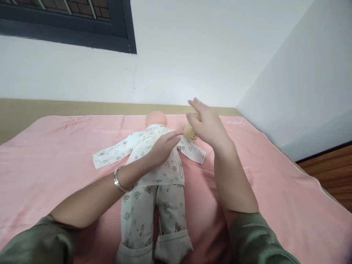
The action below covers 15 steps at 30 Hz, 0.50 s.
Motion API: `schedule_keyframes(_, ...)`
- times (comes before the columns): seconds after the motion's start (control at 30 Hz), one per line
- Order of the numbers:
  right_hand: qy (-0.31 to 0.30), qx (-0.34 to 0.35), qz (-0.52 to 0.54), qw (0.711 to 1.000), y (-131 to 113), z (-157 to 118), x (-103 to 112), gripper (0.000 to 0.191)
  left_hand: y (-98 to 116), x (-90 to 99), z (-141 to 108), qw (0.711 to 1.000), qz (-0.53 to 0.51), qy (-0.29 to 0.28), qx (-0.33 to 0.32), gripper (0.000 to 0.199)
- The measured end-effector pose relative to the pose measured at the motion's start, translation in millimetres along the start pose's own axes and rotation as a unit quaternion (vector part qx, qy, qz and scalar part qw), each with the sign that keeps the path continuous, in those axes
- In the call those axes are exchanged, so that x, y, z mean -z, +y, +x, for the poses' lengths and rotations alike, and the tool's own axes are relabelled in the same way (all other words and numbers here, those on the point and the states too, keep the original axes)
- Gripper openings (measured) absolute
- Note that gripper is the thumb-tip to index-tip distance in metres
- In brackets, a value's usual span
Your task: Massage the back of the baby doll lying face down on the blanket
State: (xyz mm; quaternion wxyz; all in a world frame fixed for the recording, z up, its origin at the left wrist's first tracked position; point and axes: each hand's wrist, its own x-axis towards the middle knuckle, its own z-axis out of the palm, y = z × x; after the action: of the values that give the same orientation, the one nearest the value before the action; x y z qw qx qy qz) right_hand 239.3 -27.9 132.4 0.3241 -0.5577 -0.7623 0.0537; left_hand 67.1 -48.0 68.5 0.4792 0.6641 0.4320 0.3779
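A baby doll (pixel 156 120) in a white patterned top (pixel 143 141) and matching trousers (pixel 170 205) lies stretched out, its bald head away from me. I cannot make out a face on it. Over the upper part of the top is my left hand (pixel 165 146), fingers extended and together, holding nothing; whether it touches the cloth I cannot tell. My right hand (pixel 207 124) is raised to the right of the doll, slightly blurred, fingers stretched out. Just behind it stands a pale yellow container (pixel 190 132), partly hidden by that hand, close to the doll's right-side sleeve.
A pink sheet (pixel 66 146) with some creases covers the surface under the doll. Beyond it run a beige board edge (pixel 110 107) and a white wall (pixel 176 73). A dark window frame (pixel 121 33) is at upper left, brown wood (pixel 327 168) at far right.
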Motion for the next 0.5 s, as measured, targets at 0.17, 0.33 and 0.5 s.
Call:
schedule_keyframes(0.17,0.122,-0.03,-0.033,0.992,42,29,-17,0.055,22,-9.2,48,0.943,-0.312,-0.002,0.114,0.061)
schedule_keyframes(0.33,0.062,-0.01,-0.097,0.993,59,43,-44,0.054,38,-20.6,75,0.911,-0.405,0.008,0.077,0.058)
schedule_keyframes(0.5,0.02,-0.019,-0.116,0.993,55,41,-52,0.058,42,-26.7,83,0.881,-0.464,-0.025,0.086,0.061)
